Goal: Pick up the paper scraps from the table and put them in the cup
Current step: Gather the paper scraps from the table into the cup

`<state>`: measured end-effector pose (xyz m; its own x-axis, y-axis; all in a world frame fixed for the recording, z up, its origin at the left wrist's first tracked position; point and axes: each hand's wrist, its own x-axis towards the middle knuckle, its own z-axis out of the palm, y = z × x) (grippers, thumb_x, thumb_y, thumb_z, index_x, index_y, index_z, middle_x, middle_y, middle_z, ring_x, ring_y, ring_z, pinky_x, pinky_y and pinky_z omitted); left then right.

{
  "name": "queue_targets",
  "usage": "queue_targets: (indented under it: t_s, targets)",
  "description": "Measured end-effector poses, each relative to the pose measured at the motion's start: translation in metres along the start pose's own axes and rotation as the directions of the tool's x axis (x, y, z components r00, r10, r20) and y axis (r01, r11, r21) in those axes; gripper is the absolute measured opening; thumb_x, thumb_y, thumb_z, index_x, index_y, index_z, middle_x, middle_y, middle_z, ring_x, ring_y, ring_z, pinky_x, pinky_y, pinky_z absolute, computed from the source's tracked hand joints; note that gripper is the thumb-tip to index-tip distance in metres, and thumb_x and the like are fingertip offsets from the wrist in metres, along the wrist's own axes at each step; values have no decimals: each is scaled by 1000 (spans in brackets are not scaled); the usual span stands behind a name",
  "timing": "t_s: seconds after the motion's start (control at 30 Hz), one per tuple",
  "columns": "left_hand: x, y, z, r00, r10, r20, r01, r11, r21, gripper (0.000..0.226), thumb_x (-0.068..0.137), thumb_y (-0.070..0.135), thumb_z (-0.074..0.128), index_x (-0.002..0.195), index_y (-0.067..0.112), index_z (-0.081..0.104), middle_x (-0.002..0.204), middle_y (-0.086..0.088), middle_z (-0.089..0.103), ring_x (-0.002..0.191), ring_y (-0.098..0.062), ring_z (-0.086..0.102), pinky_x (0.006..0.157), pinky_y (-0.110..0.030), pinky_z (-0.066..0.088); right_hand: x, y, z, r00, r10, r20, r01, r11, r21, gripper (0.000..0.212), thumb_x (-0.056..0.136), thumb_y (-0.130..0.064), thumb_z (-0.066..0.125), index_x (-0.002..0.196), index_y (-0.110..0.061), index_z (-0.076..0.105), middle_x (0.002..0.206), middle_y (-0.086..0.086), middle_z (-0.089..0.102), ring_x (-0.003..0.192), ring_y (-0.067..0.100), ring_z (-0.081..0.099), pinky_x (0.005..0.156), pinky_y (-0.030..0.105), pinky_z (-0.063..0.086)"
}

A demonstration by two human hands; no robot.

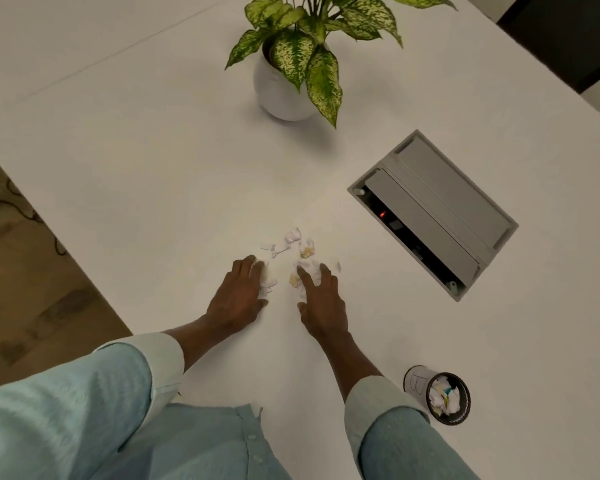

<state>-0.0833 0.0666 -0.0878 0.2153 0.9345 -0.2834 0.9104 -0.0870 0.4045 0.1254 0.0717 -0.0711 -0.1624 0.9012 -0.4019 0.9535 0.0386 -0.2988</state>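
The scraps were small torn and crumpled bits of paper, mostly white with a few yellowish ones, strewn in a loose cluster near the middle of the white table. The left hand lay palm down at the cluster's left edge, fingers curled over several white bits; whether it pinched any could not be told. The right hand lay flat at the right edge, fingers spread over more bits, gripping nothing visibly. One bit sat just right of its fingertips.

The cup stood near the right sleeve, well apart from the cluster, already holding crumpled paper, a handwritten mark on its side.

Bare tabletop lay between the cluster and the cup. A grey cable box, its lid raised, was set into the table to the right; a potted plant stood beyond. The table's left edge ran diagonally past the left arm, with floor below.
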Motion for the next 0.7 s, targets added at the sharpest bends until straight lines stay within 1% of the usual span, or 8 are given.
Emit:
queue_targets:
  t_s: [0.13, 0.27, 0.3, 0.37, 0.43, 0.5, 0.6, 0.7]
  targets:
    - [10, 6, 4, 999, 27, 44, -28, 999, 21, 83, 86, 29, 79, 153, 13, 33, 157, -14, 29, 140, -32, 32, 104, -44, 49, 19, -2, 3, 999, -54, 6, 54, 994, -94, 84, 89, -9, 69, 156, -37, 27, 162, 17, 19, 142, 34, 28, 75, 44, 58]
    - [10, 6, 8, 994, 104, 29, -104, 995, 7, 48, 93, 15, 68, 136, 16, 49, 149, -10, 34, 133, -28, 38, 90, -41, 57, 20, -8, 1, 991, -126, 45, 132, 981, -142, 68, 91, -2, 64, 149, -29, 42, 157, 17, 27, 138, 35, 33, 76, 43, 59]
    - [9, 7, 8, 994, 112, 19, -112, 994, 6, 40, 94, 14, 66, 131, 14, 51, 145, -8, 36, 130, -26, 39, 86, -41, 59, 18, -10, 1, 990, -136, 26, 138, 982, -131, 59, 92, -2, 62, 144, -25, 47, 154, 17, 31, 134, 35, 37, 75, 43, 59]
    - [8, 8, 11, 992, 128, 3, -128, 992, 12, 25, 95, 14, 64, 118, 13, 54, 135, -6, 40, 120, -23, 42, 77, -41, 59, 14, -13, 2, 989, -145, -37, 139, 980, -140, 41, 89, -1, 66, 126, -16, 59, 140, 17, 45, 121, 35, 49, 62, 39, 57]
    - [8, 10, 14, 986, 164, -6, -164, 986, 15, 14, 96, 13, 62, 107, 13, 54, 125, -5, 43, 111, -22, 44, 73, -40, 57, 7, -16, 3, 986, -150, -69, 136, 974, -179, 30, 74, 1, 80, 98, -11, 66, 115, 15, 58, 97, 31, 59, 46, 31, 48]
    - [8, 13, 16, 981, 193, -14, -193, 981, 14, 9, 95, 11, 62, 99, 12, 55, 115, -3, 45, 102, -20, 43, 70, -39, 54, 1, -18, 6, 983, -158, -93, 134, 966, -223, 33, 56, 4, 88, 75, -9, 65, 93, 12, 61, 78, 27, 60, 39, 26, 38]
    - [7, 18, 19, 980, 194, -31, -194, 981, 6, 8, 93, 7, 64, 94, 10, 57, 107, -3, 47, 95, -19, 42, 68, -38, 51, -8, -20, 7, 987, -112, -113, 88, 976, -198, 39, 44, 9, 90, 62, -10, 60, 79, 10, 59, 68, 24, 58, 38, 26, 34]
    - [5, 23, 20, 981, 187, -50, -188, 982, -31, 11, 90, 2, 64, 90, 12, 59, 100, -1, 50, 90, -18, 42, 66, -37, 48, -16, -17, 11, 987, -27, -157, 10, 994, -110, 39, 47, 12, 85, 61, -11, 58, 75, 7, 57, 66, 22, 57, 40, 26, 39]
